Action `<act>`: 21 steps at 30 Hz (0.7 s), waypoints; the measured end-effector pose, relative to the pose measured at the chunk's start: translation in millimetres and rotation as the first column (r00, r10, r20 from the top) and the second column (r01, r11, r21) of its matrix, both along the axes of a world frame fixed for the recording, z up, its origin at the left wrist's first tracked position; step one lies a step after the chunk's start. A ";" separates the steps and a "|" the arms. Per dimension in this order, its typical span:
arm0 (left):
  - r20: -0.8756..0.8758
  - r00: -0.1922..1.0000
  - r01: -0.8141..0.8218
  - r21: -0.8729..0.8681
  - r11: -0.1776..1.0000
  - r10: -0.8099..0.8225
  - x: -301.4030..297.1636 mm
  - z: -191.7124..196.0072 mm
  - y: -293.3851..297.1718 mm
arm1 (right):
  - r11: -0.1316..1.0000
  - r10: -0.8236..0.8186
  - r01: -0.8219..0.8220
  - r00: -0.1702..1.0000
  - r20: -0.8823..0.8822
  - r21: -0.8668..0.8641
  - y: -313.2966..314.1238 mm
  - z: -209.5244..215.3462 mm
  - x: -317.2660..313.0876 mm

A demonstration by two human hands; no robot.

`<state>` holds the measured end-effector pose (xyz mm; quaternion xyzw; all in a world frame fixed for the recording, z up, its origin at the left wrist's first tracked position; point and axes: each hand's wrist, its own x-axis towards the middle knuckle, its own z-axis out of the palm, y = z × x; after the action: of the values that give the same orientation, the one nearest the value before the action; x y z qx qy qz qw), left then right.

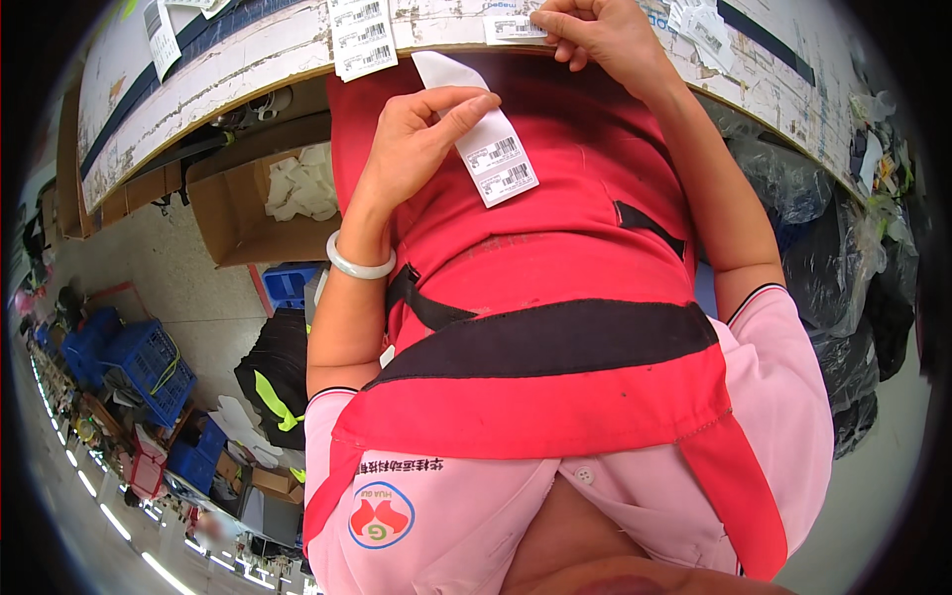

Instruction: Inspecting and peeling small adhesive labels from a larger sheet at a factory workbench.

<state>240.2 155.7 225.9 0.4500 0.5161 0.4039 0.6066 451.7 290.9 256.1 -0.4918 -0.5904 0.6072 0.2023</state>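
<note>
My left hand [426, 139] pinches a white strip of barcode labels [501, 164] between thumb and fingers, over the red apron [595, 188]. Its lower end hangs toward me, with two printed labels showing; the upper end is blank and reaches the table edge. At the table's near edge, my right hand [600, 40] is closed, its fingertips on the right end of a white barcode label [514, 30]. Between the hands and to the left, another label strip [362, 40] lies on the worn white tabletop [268, 50], its end overhanging the edge.
More labels [161, 40] lie at the far left, and a loose pile of labels [704, 35] sits right of my right hand. Under the table stands a cardboard box [223, 213] with white pieces inside. Clear plastic bags [833, 258] crowd the right side. Blue crates [149, 367] stand lower left.
</note>
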 end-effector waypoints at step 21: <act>0.021 1.000 0.006 0.005 1.000 -0.007 3.8 -1.3 0.2 | 0.991 -0.027 0.011 0.992 0.123 0.133 -9.9 5.2 -9.6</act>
<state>244.0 156.0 224.6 0.4489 0.5074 0.4077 0.6122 442.1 281.0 261.3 -0.5199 -0.6361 0.5327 0.2030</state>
